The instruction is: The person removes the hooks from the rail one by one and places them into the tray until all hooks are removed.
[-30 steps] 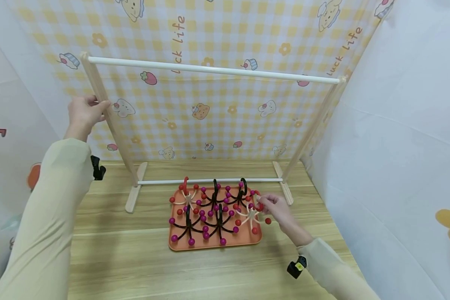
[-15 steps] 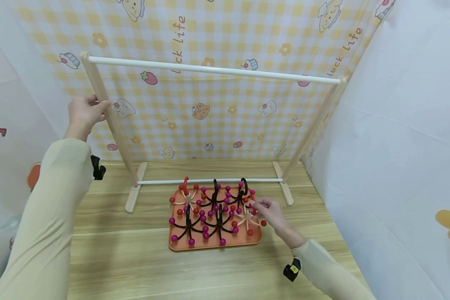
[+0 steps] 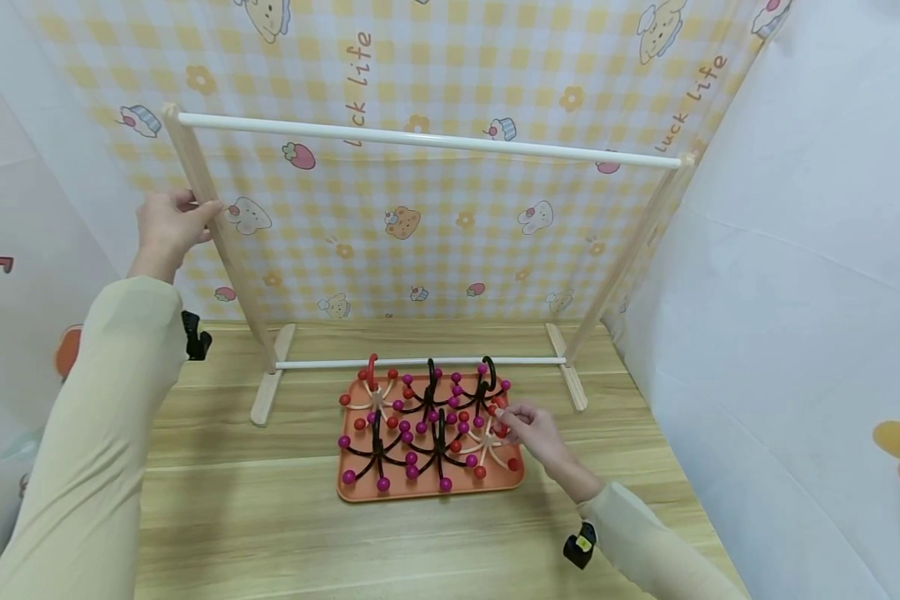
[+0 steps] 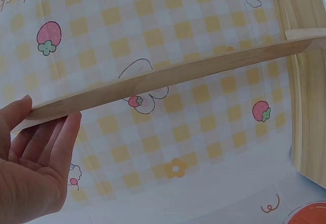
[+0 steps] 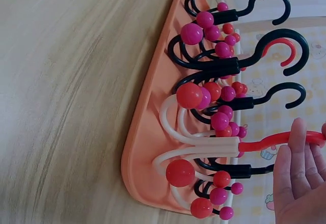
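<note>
In the head view my left hand [image 3: 171, 225] grips the left wooden upright [image 3: 234, 275] of a rack. In the left wrist view the thumb lies above that upright and the fingers lie below it. My right hand [image 3: 537, 435] holds the red hook [image 5: 265, 143] of a cream multi-arm hanger [image 5: 219, 146] tipped with red balls. This hanger sits at the right side of an orange tray [image 3: 412, 496]. Several black hangers [image 3: 440, 446] with magenta balls stand beside it. Another cream hanger [image 3: 377, 398] with a red hook is at the tray's back left.
A white top rail [image 3: 427, 139] spans the rack, and a thin white lower rail [image 3: 322, 363] runs behind the tray. The rack's feet [image 3: 566, 367] rest on the wood-grain table [image 3: 270, 525]. A yellow checked cloth [image 3: 450, 242] hangs behind, and a white cloth wall stands on each side.
My right hand has moved left, bringing the cream hanger from the tray's right edge to beside the front black hangers. The hanger has turned a little. My left hand stays where it was.
</note>
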Available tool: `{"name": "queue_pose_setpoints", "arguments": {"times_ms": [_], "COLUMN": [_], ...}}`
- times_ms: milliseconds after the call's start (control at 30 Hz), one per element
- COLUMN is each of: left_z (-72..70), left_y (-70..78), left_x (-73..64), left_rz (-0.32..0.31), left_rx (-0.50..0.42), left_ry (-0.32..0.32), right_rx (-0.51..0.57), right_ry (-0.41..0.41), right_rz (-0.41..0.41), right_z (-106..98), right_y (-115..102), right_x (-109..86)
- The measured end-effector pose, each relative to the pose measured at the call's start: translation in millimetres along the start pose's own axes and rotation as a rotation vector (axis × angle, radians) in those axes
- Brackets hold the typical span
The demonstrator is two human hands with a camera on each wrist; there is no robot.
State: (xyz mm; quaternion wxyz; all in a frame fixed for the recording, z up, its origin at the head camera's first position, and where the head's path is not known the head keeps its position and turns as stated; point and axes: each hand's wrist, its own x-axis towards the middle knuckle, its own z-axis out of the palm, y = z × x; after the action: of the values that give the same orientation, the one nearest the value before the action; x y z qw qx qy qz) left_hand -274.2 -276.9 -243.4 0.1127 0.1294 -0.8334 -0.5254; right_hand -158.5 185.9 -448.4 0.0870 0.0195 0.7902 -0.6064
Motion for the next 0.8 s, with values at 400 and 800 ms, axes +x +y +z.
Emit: {"name": "queue_pose_setpoints", "arguments": {"times_ms": [400, 800], "left_z": [3.4, 29.0], "left_y": [-1.4, -27.1], "left_x": [1.2, -18.2], "left_rz": [0.000, 0.259], "left_rx": [0.002, 0.106], "left_ry": [0.020, 0.239], "right_rx": [-0.047, 0.006], "right_ry": [0.056, 0.085], "right_rz": [0.025, -0.199], "right_z": [-3.8, -40.8], "right_y": [4.4, 15.7], "right_x": [5.7, 33.0]}}
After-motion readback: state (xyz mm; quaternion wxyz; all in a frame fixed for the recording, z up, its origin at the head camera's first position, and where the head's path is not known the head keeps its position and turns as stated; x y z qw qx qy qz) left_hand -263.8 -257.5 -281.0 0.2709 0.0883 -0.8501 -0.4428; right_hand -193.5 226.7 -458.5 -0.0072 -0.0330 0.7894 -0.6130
